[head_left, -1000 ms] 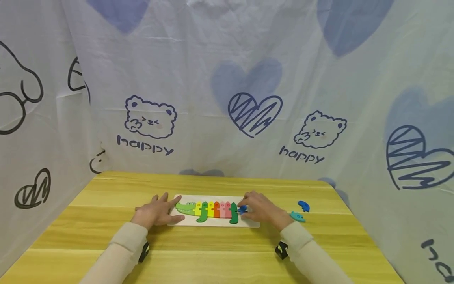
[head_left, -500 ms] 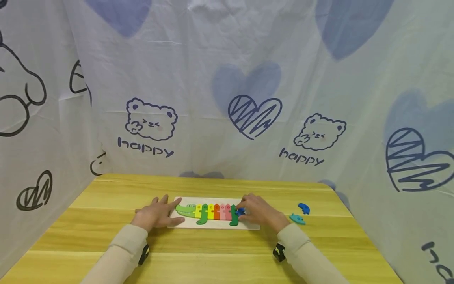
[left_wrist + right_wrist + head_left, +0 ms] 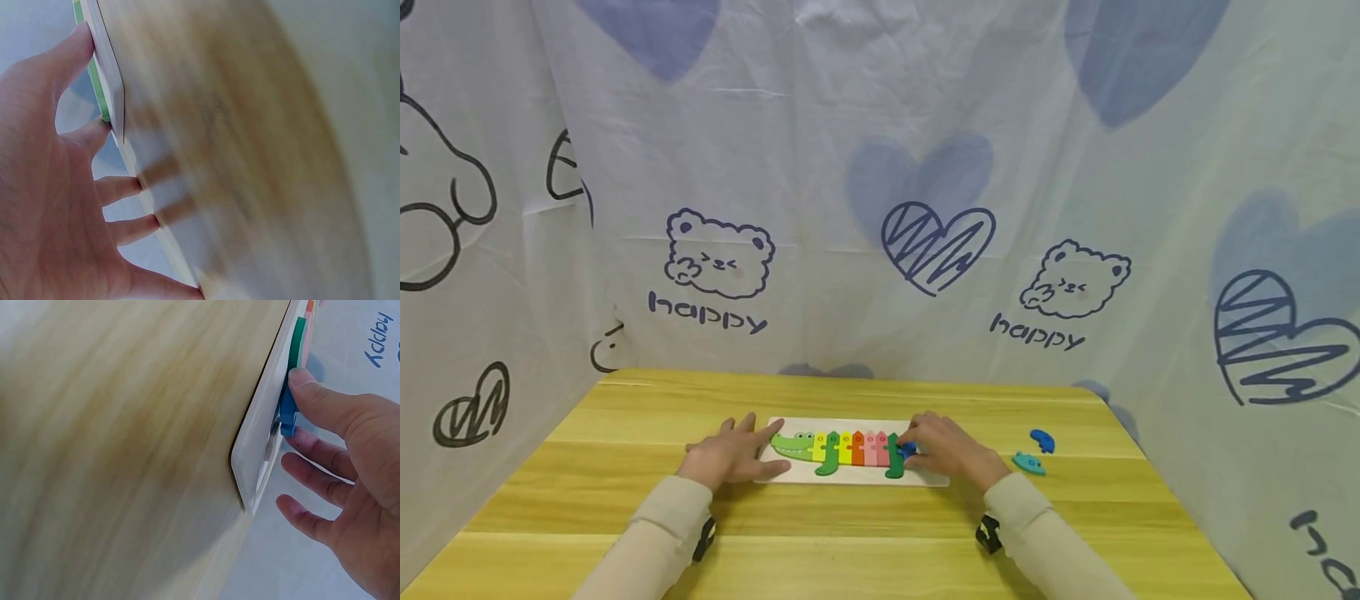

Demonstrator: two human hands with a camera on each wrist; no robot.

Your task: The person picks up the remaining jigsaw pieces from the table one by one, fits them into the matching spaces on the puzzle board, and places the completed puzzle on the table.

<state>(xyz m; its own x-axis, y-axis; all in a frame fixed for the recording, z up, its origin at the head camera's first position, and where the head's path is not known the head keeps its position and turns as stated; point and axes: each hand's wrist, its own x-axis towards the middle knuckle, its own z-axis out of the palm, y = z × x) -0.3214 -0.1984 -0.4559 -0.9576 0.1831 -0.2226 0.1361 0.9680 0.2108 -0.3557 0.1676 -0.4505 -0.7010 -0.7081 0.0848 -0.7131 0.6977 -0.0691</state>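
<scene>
A white puzzle board (image 3: 857, 477) lies on the table, carrying a crocodile of coloured pieces: light green head (image 3: 792, 446), then yellow, green, orange and pink pieces, and a dark green leg piece (image 3: 894, 457). My left hand (image 3: 730, 452) rests with spread fingers at the board's left end; thumb and index finger touch it, the other fingertips meet the table. At the right end my right hand (image 3: 947, 446) pinches a blue puzzle piece (image 3: 287, 412) between thumb and index finger, against the dark green piece. That hand partly hides the blue piece in the head view.
Two loose puzzle pieces lie right of the board: a dark blue curved piece (image 3: 1042, 440) and a turquoise piece (image 3: 1028, 463). The wooden table (image 3: 835, 542) meets a white printed curtain (image 3: 835, 167) at the back and sides.
My right hand has shifted slightly left with the blue piece, bringing it closer to the dark green piece. The left hand has stayed in place on the board.
</scene>
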